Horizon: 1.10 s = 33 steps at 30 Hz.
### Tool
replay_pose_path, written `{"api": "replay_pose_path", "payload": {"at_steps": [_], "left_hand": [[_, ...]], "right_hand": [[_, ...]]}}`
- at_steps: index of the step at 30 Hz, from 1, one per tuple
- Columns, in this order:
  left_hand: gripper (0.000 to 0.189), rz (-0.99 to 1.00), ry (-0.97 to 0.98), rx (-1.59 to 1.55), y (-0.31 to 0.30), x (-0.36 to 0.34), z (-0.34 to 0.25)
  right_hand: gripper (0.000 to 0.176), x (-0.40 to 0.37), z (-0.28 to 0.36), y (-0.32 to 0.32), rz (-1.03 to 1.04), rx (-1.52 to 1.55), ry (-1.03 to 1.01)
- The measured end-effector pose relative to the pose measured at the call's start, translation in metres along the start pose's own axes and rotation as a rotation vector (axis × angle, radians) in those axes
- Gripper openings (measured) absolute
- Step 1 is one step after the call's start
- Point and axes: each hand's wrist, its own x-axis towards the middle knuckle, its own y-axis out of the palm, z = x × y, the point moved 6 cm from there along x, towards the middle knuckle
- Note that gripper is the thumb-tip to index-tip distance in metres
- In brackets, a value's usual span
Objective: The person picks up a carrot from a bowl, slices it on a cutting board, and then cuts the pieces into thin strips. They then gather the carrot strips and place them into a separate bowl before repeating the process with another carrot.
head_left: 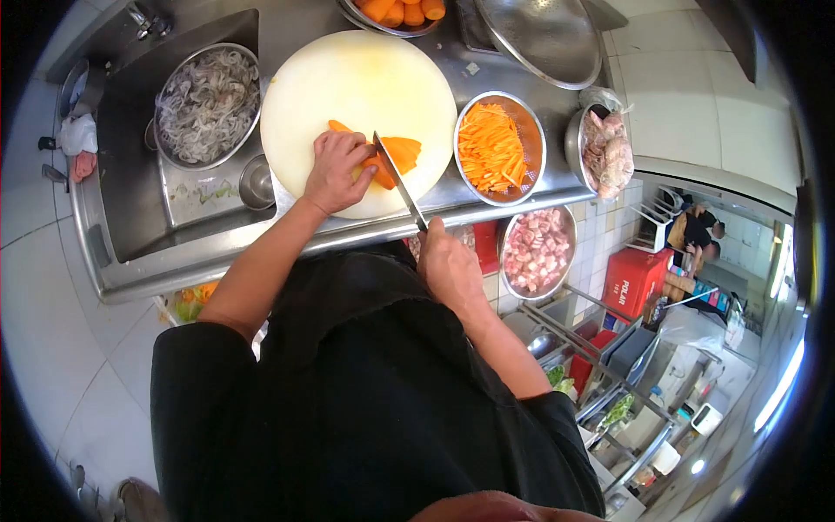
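Observation:
On a round white cutting board (357, 74), my left hand (337, 170) presses down on a piece of carrot (380, 173) with its fingers curled. Another orange carrot piece (339, 127) shows just beyond the knuckles. My right hand (448, 264) grips the handle of a knife (402, 190), whose blade runs along the right side of the held carrot. Flat carrot slices (402, 153) lie on the far side of the blade. To the right of the board stands a metal colander (537, 130) full of carrot strips (491, 148).
A sink (130, 213) at left holds a bowl of greyish, shrimp-like food (207, 104) and a small metal bowl (257, 183). Whole carrots (393, 10) fill a bowl at the back. Diced meat (537, 248) sits lower, right of my hand. A person (698, 228) is in the background.

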Motion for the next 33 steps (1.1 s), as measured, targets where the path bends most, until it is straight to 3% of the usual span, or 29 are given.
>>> {"api": "replay_pose_path", "payload": {"at_steps": [8, 21, 33], "left_hand": [[0.027, 0.001, -0.003, -0.001, 0.004, -0.001, 0.006], [0.023, 0.004, 0.006, -0.014, -0.001, 0.001, 0.002], [0.025, -0.043, 0.007, -0.029, 0.003, -0.002, 0.008]], "right_hand": [[0.014, 0.063, 0.006, 0.047, -0.027, 0.091, -0.024], [0.012, -0.005, 0.011, -0.012, -0.004, 0.053, 0.014], [0.014, 0.06, 0.009, 0.05, -0.03, 0.087, 0.016]]}}
